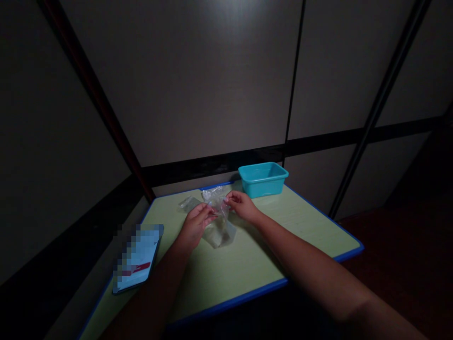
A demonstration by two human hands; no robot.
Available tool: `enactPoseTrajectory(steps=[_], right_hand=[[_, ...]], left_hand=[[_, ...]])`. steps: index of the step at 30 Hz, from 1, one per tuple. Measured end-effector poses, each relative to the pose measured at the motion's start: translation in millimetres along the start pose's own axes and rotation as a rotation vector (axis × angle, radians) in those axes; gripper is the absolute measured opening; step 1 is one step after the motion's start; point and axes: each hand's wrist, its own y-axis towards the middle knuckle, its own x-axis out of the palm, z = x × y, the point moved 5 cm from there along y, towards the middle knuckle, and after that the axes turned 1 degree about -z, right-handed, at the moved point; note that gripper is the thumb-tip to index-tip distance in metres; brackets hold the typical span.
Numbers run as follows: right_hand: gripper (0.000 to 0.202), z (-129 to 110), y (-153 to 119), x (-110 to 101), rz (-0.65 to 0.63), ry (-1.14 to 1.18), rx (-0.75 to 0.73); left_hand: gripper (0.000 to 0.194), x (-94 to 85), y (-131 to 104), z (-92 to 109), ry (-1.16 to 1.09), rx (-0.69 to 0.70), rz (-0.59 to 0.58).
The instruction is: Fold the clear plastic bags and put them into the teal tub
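Observation:
A clear plastic bag (222, 231) hangs between my two hands just over the table, its lower part reaching down toward the tabletop. My left hand (198, 221) pinches its left side with thumb and fingers. On the other side, my right hand (239, 204) pinches the bag near its upper part. Behind the hands lies more crumpled clear plastic (212, 192); whether it belongs to the same bag I cannot tell. A small clear packet (189, 204) rests on the table just left of my left hand.
The pale green table (255, 264) has a blue edge. A turquoise plastic basket (264, 186) stands at the back right, beyond my right hand. At the left edge lies a tablet or phone (143, 257) with a lit screen, partly pixelated. Dark-framed panels (212, 94) rise behind.

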Motion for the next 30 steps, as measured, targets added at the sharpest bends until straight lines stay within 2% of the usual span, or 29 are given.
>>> enactPoseTrajectory(steps=[10, 16, 19, 24, 30], right_hand=[[0.027, 5.5, 2.6, -6.4, 0.106, 0.144, 0.06], [0.025, -1.0, -3.9, -0.8, 0.07, 0.201, 0.16], [0.03, -2.1, -7.0, 3.9, 0.028, 0.281, 0.203], [0.034, 1.2, -5.8, 5.0, 0.034, 0.281, 0.213], [0.027, 3.9, -2.2, 0.2, 0.08, 0.22, 0.137]], left_hand=[[0.02, -6.1, 4.1, 11.6, -0.089, 0.119, 0.1], [0.027, -9.0, 5.8, -1.4, -0.206, 0.01, 0.118], [0.031, -3.1, 2.6, -8.6, -0.137, -0.059, 0.1], [0.037, 11.5, -2.6, -9.5, 0.052, -0.073, -0.056], [0.025, 5.1, -1.9, -3.9, 0.164, -0.057, -0.037]])
